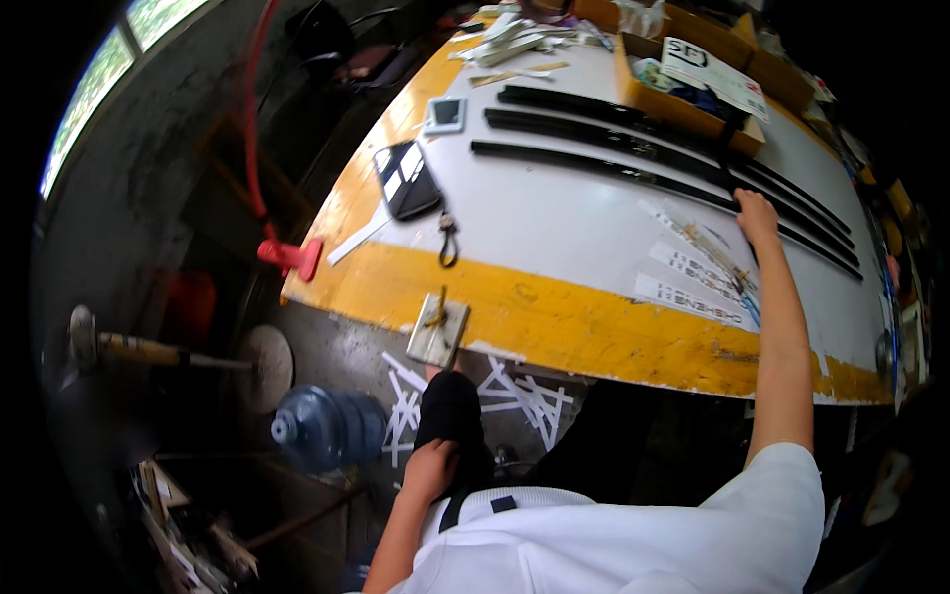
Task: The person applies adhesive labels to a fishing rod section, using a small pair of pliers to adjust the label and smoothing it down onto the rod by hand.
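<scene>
My right hand (757,215) is at the right of the table, its fingers closed at the nearest of several long black strips (604,163). A dark narrow piece runs up and down past the fingers; what exactly they hold is too hidden to name. Just left of that hand, white printed labels (693,300) are fanned out, with thin pen-like items (720,247) on top. My left hand (432,465) lies on my dark-clothed leg, fingers resting against the cloth, with nothing seen in it.
On the table's left are a black phone (406,180), a small white square device (445,116) and a black strap (448,243). A cardboard box (643,91) sits at the back. A blue water bottle (332,426), a hammer (148,348) and paper strips (524,396) are below.
</scene>
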Action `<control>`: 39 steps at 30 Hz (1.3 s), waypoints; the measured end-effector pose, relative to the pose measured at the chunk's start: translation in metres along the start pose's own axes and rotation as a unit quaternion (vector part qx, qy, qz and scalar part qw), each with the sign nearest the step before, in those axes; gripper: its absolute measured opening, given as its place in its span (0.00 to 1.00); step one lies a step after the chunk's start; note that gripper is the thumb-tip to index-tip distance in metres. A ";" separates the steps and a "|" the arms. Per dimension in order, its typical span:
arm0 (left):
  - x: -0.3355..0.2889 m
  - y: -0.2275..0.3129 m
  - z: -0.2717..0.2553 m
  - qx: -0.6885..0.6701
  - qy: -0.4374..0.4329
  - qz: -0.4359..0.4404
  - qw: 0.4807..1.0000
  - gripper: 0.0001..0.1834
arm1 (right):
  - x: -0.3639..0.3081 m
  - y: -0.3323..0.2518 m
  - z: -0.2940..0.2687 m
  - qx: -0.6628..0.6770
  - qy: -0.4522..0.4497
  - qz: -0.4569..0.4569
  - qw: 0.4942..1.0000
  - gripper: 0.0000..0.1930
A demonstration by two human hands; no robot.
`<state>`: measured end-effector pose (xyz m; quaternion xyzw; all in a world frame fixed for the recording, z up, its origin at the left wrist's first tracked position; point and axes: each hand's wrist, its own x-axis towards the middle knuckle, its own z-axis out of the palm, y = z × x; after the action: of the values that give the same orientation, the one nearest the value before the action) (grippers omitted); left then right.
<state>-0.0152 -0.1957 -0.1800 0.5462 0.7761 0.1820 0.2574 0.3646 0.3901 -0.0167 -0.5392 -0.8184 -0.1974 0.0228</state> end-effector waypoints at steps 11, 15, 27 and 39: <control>0.006 0.077 -0.062 0.015 0.130 0.273 0.953 0.14 | -0.101 0.009 -0.090 0.003 0.181 -0.039 0.983 0.18; 0.030 0.120 -0.078 0.021 0.195 0.389 0.900 0.19 | -0.176 -0.019 -0.122 0.018 0.209 -0.066 0.976 0.17; 0.076 0.180 -0.105 0.081 0.308 0.403 0.858 0.16 | -0.267 -0.116 -0.131 0.107 0.287 -0.101 0.947 0.14; 0.126 0.192 -0.111 0.177 0.269 0.346 0.881 0.28 | -0.264 -0.131 -0.099 0.223 0.318 -0.149 0.909 0.12</control>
<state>0.0284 -0.0124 -0.0083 0.7467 0.5962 0.2590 -0.1413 0.3408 0.0808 -0.0303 -0.3007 -0.8613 -0.1720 0.3717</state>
